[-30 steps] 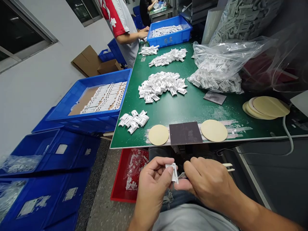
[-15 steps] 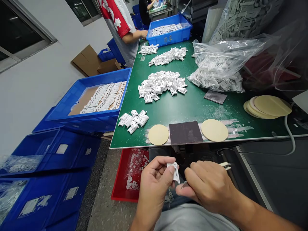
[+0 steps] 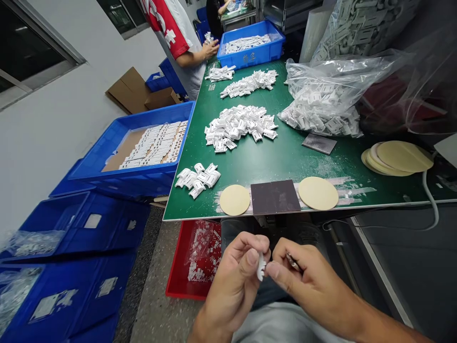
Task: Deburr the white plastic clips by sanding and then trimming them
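My left hand pinches a small white plastic part between thumb and fingers, turned edge-on with its notched side toward the right. Close beside it, my right hand is closed around a slim metal hand tool, mostly hidden by the fingers; its exact kind does not show. The right thumb tip is at the notched edge of the part; whether it touches I cannot tell. Both hands are above my lap, in front of the green table. A small group of white parts lies at the table's near left corner.
Larger heaps of white parts lie farther back, beside a clear bag of parts. Round cream pads and dark squares line the front edge. Below is a red bin; blue crates stand left. A co-worker stands behind.
My left hand has turned the white part from face-on to edge-on. My right hand has rotated, so the tool now shows between thumb and fingers. The co-worker's hand has risen with white parts.
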Demonstrator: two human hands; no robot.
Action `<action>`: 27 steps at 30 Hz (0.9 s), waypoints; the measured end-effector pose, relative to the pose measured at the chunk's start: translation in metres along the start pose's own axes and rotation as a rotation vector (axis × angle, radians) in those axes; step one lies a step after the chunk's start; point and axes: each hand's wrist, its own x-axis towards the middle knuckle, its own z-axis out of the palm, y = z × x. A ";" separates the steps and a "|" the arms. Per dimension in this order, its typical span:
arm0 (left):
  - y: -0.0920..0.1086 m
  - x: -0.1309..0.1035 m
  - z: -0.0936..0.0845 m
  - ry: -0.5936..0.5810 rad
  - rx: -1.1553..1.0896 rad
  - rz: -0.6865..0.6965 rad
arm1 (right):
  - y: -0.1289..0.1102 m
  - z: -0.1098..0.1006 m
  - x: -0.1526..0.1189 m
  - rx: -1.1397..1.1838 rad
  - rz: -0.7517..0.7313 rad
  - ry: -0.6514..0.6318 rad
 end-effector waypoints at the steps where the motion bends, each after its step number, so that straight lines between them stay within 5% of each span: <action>1: 0.000 0.001 0.001 -0.007 -0.032 -0.010 | 0.000 -0.001 0.000 -0.044 -0.058 0.040; 6: 0.000 0.000 0.009 -0.001 -0.087 -0.063 | 0.003 -0.004 0.002 -0.414 -0.503 0.165; 9: 0.000 -0.001 0.011 0.029 -0.059 -0.067 | 0.003 -0.002 0.005 -0.695 -0.620 0.247; 14: -0.002 -0.002 0.010 0.113 -0.003 -0.041 | 0.001 0.002 0.011 -0.953 -0.645 0.342; 27: -0.004 -0.002 0.013 0.094 -0.049 -0.055 | 0.005 0.004 0.011 -1.016 -0.610 0.377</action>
